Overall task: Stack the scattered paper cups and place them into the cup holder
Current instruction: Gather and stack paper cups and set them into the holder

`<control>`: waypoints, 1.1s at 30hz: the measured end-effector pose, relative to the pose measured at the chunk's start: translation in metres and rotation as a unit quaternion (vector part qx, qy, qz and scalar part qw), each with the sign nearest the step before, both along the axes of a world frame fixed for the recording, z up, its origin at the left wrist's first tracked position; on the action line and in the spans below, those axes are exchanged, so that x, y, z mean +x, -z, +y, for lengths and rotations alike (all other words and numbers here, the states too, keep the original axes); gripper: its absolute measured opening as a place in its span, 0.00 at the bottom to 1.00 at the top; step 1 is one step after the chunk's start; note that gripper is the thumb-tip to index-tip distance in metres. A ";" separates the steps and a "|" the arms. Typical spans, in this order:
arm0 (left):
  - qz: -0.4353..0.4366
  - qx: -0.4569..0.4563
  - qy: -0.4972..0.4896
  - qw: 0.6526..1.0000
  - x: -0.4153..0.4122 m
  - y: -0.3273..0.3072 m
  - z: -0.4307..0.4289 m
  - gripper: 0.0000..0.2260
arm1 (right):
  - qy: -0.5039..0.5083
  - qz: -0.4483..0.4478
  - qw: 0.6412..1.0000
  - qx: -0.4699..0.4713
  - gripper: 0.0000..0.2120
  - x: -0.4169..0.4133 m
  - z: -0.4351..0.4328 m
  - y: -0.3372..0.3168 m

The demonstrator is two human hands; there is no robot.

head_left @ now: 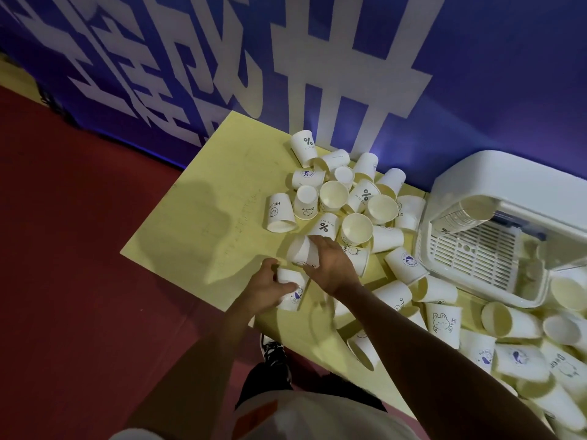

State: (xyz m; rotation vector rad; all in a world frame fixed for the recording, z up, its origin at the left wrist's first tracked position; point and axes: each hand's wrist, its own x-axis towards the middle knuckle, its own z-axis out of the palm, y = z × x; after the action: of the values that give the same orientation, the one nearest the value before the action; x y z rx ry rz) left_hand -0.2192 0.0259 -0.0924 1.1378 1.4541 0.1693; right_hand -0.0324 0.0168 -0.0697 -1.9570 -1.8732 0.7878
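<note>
At the near edge of the yellow table (190,217), your left hand (270,289) clamped a blue-printed white paper cup (293,295) and your right hand (332,263) gripped a second white paper cup (300,250), and you probably needed them lined up straight before nesting.

"% NICE DAY" on far cup (304,149), "HELLO" on tipped cup (280,213), "Dear" on upturned cup (306,204)

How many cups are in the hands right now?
2: whale-print cup in the left hand near the table edge; second cup in the right hand beyond it. Nested cups may be hidden.
</note>
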 end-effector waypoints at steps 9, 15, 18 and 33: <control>0.023 0.070 0.008 0.997 0.031 -0.042 0.022 0.34 | 0.197 0.197 0.960 0.024 0.34 0.045 -0.009 -0.039; 0.016 0.128 0.065 0.989 0.084 -0.072 0.027 0.32 | 0.281 0.235 0.928 0.070 0.39 0.100 -0.029 -0.056; 0.011 0.139 0.119 0.983 0.115 -0.081 0.023 0.24 | 0.314 0.229 0.917 0.090 0.40 0.125 -0.041 -0.063; -0.022 0.151 0.178 0.972 0.200 -0.084 -0.004 0.31 | 0.406 0.134 0.892 0.146 0.34 0.224 -0.088 -0.056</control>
State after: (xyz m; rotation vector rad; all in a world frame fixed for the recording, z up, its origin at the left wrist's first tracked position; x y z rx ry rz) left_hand -0.0194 0.0219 -0.0087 1.6142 1.1877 0.1666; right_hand 0.1916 -0.0713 -0.0138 -2.0263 -0.8088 0.4395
